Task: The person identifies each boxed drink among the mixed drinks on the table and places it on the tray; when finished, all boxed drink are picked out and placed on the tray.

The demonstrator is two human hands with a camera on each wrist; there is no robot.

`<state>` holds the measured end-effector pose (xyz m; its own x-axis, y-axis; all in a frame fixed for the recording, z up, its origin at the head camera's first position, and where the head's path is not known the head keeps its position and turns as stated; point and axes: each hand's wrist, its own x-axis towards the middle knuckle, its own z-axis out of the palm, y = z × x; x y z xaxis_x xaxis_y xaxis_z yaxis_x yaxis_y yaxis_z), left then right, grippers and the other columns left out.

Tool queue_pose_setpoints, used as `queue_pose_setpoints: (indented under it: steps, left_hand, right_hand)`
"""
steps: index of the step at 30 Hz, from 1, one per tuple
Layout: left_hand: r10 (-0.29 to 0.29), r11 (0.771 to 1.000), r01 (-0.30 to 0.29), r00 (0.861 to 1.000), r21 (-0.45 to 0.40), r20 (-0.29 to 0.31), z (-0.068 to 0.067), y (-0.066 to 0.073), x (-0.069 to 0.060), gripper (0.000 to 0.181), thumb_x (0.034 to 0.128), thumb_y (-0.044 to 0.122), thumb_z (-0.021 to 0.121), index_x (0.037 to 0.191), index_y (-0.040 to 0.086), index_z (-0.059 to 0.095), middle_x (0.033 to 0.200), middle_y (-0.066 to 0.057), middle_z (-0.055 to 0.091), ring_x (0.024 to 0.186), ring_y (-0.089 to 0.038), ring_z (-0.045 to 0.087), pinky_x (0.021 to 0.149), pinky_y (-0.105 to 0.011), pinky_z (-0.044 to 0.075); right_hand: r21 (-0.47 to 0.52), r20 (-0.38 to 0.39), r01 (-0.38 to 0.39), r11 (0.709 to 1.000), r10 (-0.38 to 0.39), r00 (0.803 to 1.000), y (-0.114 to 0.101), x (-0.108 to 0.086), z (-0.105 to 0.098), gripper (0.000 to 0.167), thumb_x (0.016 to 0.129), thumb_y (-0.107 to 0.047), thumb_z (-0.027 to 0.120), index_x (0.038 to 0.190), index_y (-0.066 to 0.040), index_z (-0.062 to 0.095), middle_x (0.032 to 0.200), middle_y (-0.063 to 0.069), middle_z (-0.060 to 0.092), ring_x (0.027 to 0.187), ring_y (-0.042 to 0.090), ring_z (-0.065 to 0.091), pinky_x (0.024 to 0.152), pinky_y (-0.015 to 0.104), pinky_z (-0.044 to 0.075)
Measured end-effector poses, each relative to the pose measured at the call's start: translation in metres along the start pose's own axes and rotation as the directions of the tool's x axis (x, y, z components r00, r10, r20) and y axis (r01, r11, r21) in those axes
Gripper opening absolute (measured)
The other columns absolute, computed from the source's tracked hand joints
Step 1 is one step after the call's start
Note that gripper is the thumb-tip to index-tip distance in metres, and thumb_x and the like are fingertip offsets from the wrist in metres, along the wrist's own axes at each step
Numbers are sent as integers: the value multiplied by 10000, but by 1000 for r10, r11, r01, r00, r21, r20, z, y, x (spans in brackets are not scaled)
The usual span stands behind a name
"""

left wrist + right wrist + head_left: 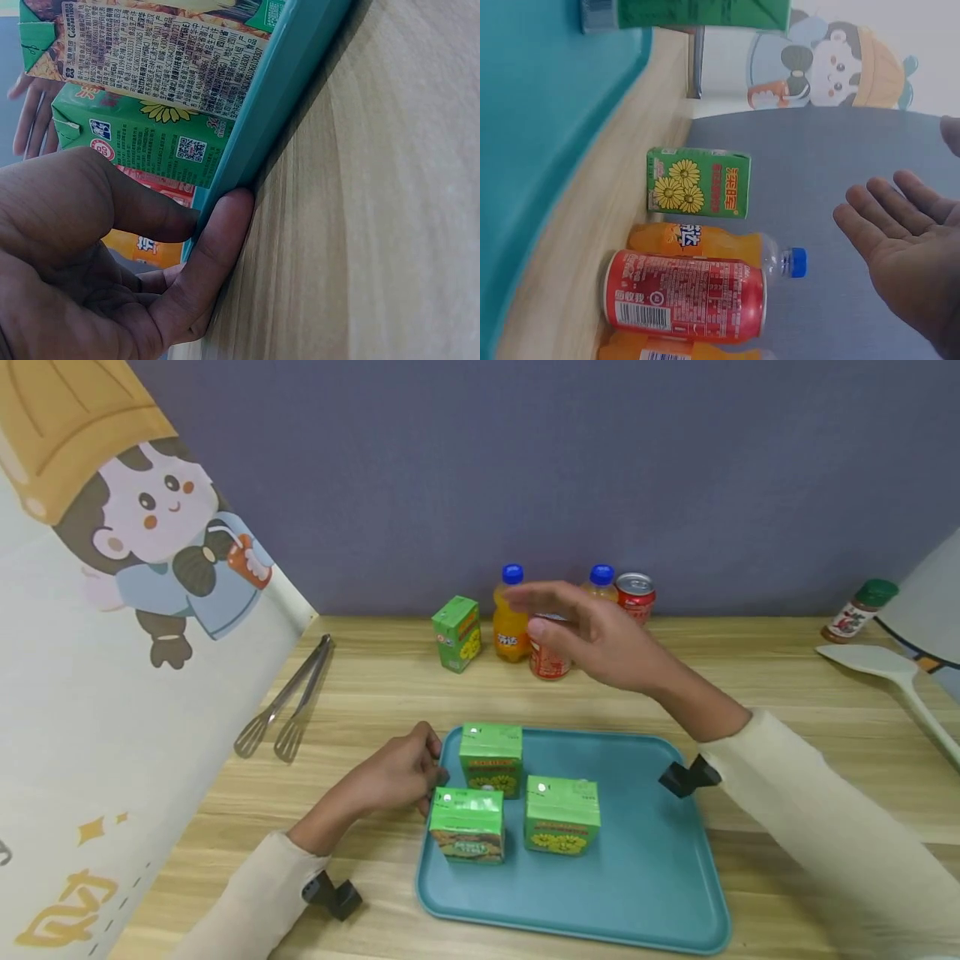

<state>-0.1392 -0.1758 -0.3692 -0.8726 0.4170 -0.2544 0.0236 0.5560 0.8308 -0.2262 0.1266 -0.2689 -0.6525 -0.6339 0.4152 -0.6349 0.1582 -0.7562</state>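
Note:
With thumb and forefinger my left hand (pixel 393 770) pinches the left rim of a blue-green tray (pixel 637 868); the left wrist view shows this closely. Three green drink cartons stand on the tray: one at the back (pixel 491 752), one at the front left (pixel 468 827) and one near the middle (pixel 562 814). My right hand (pixel 618 647) is raised behind the tray, fingers extended and holding nothing. In the head view it partly covers a red can (pixel 550 662). The right wrist view shows that can (pixel 686 296) apart from the fingers.
Along the back wall stand another green carton (pixel 457 635), an orange soda bottle (pixel 512 618), a second bottle (pixel 602 578) and another red can (pixel 636 597). Metal tongs (pixel 292 702) lie at left. A spice jar (pixel 858 610) and a pale spatula (pixel 892 668) are at right.

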Motion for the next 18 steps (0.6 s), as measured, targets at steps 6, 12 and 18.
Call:
queue_pose_setpoints:
  steps: [6,12,18]
  left_hand:
    - [0,1000,0,1000,5,-6,0,1,0,175,980,-32,537,1125,-35,440,817,-153,630,578,-254,665,556,-385,558]
    - [0,1000,0,1000,-3,-5,1,1,0,182,970,-48,549,1116,-36,440,799,-155,625,578,-257,662,545,-385,567]
    - [4,1000,-4,1000,-1,-3,0,1,0,187,975,-37,557,1121,-34,439,797,-150,629,580,-260,664,547,-384,565]
  right_hand:
    - [63,-8,-48,997,49,999,5,29,6,465,1050,-250,547,1481,-96,463,1488,9,502,1376,177,458,1112,385,393]
    - [116,29,-98,988,96,995,26,53,16,538,1020,-182,608,1514,-106,409,1544,41,427,1421,181,397,1143,363,348]
    - [109,73,-149,983,142,987,35,69,26,564,1018,-134,602,1534,-151,375,1581,-8,367,1458,129,321,1173,378,298]
